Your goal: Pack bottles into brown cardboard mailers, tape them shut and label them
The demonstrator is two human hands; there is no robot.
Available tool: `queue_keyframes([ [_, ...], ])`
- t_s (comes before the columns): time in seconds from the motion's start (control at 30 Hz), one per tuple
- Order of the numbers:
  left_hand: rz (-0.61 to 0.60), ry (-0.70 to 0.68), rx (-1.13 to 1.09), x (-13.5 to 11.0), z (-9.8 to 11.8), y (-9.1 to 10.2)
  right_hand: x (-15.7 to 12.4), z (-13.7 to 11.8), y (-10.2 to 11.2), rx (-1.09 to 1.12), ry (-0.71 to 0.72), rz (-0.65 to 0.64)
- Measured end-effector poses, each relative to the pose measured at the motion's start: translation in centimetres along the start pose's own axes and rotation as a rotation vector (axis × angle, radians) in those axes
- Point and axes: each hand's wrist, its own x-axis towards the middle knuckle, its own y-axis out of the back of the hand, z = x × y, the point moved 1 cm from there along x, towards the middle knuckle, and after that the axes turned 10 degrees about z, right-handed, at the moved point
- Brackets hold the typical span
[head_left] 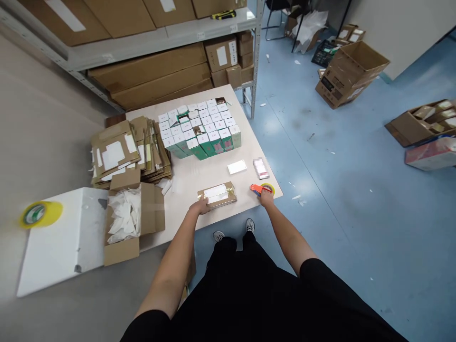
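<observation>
My left hand [200, 205] grips the left end of a small flat cardboard parcel [231, 194], its thumb over the top. A white label and shiny clear tape show on the parcel, which lies near the table's front edge. To the right, my right hand [266, 197] is closed on an orange tape dispenser [255, 188] with a yellow tape roll at the table's right corner. Part of the dispenser is hidden by the fingers. Beyond the parcel lie a small white box [237, 167] and a phone [261, 168] with a blurred screen.
Green-and-white boxes [213, 142] stand in rows on the table [185, 171]. Left of them are flattened cartons [117, 152] and an open carton [153, 209] with white paper. A yellow tape roll [44, 213] sits on a white block [53, 251]. Shelving [160, 47] rises behind.
</observation>
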Motion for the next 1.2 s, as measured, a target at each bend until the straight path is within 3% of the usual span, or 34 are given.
queue_keyframes([
  [0.13,-0.01,0.007,-0.058,0.2,0.4,-0.2,0.3,-1.4,0.8,0.201,-0.025,0.061],
  [0.23,0.036,0.024,-0.144,0.1,0.1,-1.1,-0.8,-4.0,1.6,0.35,0.043,0.089],
  [0.33,0.061,0.028,-0.214,-0.1,-0.1,-2.0,-2.7,-8.5,1.8,0.448,0.171,0.066],
  [0.43,0.09,0.008,-0.262,-0.3,-0.2,-2.4,-4.6,-13.9,1.3,0.693,0.301,-0.038],
  [0.6,0.115,0.006,-0.297,-1.0,-0.1,-2.4,-6.1,-19.8,-0.6,0.739,0.323,-0.214],
  [0.73,0.163,-0.046,-0.351,-2.2,-0.1,-2.5,-6.1,-20.3,-1.6,0.705,0.329,-0.302],
  [0.87,0.234,-0.079,-0.413,-3.8,-0.7,-1.6,-5.9,-19.5,-1.1,0.713,0.283,-0.321],
  [1.03,0.519,-0.042,-0.734,-4.0,-1.8,2.4,-6.7,-19.4,-0.6,0.728,0.255,-0.345],
  [1.1,0.525,-0.115,-0.94,-3.2,-1.9,4.5,-7.1,-19.6,-0.6,0.732,0.251,-0.336],
  [1.2,0.387,-0.236,-1.103,-1.8,-1.6,7.1,-7.6,-19.9,-0.7,0.713,0.257,-0.329],
])
